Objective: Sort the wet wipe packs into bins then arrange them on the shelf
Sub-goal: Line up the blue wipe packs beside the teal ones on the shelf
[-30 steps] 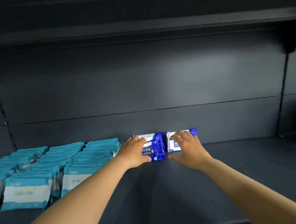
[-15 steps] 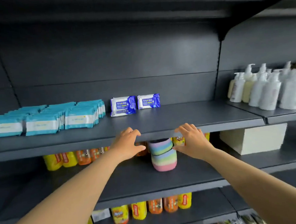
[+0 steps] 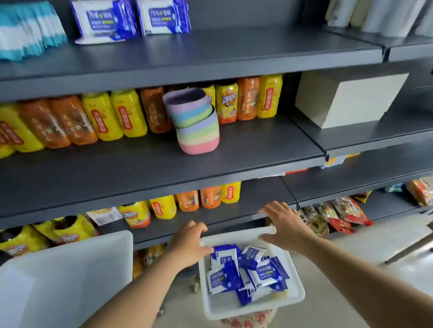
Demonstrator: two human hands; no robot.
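Head view only. Hands over the small white bin (image 3: 253,305), which sits low in front of the shelving on a floral-topped stool (image 3: 246,321). Left hand (image 3: 189,245) at the bin's far-left corner, fingers loosely curled and relaxed, holding nothing; whether it touches the rim, cannot tell. Right hand (image 3: 284,225) above the far rim, fingers straight and spread, palm down, empty.

Loose blue-and-white wet wipe packs (image 3: 246,272) heaped in the bin, jumbled: long axes at mixed angles, some flat, some tipped on edge, printed faces mostly up.

Top shelf (image 3: 205,61): two blue packs (image 3: 130,18) stand side by side near the back, long axes running left-right, printed faces forward, just beside each other. Left of them, rows of teal-and-white packs (image 3: 15,31) standing on edge, faces forward, filed front to back.

Larger white bin (image 3: 58,285) at lower left, tilted, interior bare as far as visible.

Middle shelf: yellow and orange bottles (image 3: 107,117), two stacked rainbow-striped cups (image 3: 195,122), upper one tilted left; a beige box (image 3: 350,99) to the right. Snack bags (image 3: 338,215) lower right.
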